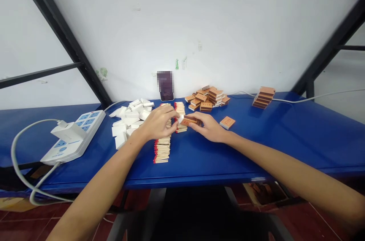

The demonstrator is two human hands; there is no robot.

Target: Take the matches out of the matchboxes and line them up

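"Taking the held matchbox (188,120) as our mark, what lies furthest left of it?"

"A white power strip (75,147) with a white charger (68,132) plugged in. Closer to the matchbox comes a heap of white matchbox trays (129,117)."

"And the left hand (159,123)?"

"Just left of the matchbox, over a long row of matchsticks (162,146), thumb and forefinger at the box's white end. I can't tell whether they pinch it."

"Beyond that?"

"A phone (166,88) leans on the wall, behind and left of the matchbox. A shorter row of matchsticks (180,108) lies just beside the box's white end."

"The right hand (209,127)?"

"Clamped on the matchbox, from its right side."

"Further right?"

"Behind and right of it, a pile of matchboxes (211,98); to its right, a single matchbox (227,122) lying flat; well apart rightward, a tilted matchbox stack (264,98)."
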